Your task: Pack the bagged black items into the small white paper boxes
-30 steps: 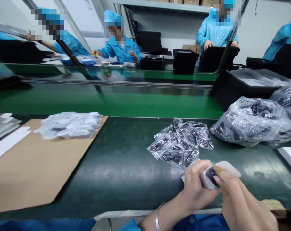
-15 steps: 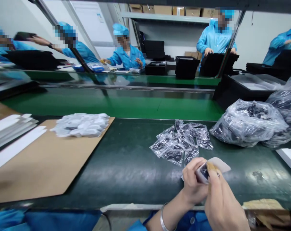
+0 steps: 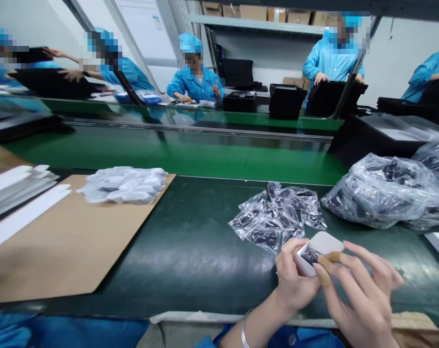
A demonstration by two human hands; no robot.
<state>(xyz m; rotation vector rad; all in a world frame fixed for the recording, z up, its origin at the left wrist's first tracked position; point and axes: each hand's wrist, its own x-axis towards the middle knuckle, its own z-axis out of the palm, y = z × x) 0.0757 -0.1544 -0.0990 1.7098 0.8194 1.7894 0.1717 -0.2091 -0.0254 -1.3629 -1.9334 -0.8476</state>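
Note:
My left hand (image 3: pixel 295 280), closed, grips a small white box (image 3: pixel 303 265) over the front of the worktable. The box's end flap (image 3: pixel 326 243) stands open, and a dark item in clear plastic (image 3: pixel 309 257) shows in its mouth. My right hand (image 3: pixel 362 287) has tan covers on some fingertips. Its thumb and first fingers are bent together at the box's opening and flap, while the outer fingers spread away. Just beyond the box lies a pile of clear bags with black contents (image 3: pixel 277 212).
A large plastic bag of dark parts (image 3: pixel 382 193) sits at right. At left, white pieces (image 3: pixel 123 185) rest on a cardboard sheet (image 3: pixel 70 251) near white strips (image 3: pixel 27 217). Behind runs a green conveyor belt (image 3: pixel 205 153). Several co-workers in blue work across it, among black trays (image 3: pixel 286 101).
My right hand has shifted right and spread its outer fingers. The flap now shows more fully, and the dark item sits in the box's mouth. The view has turned slightly left.

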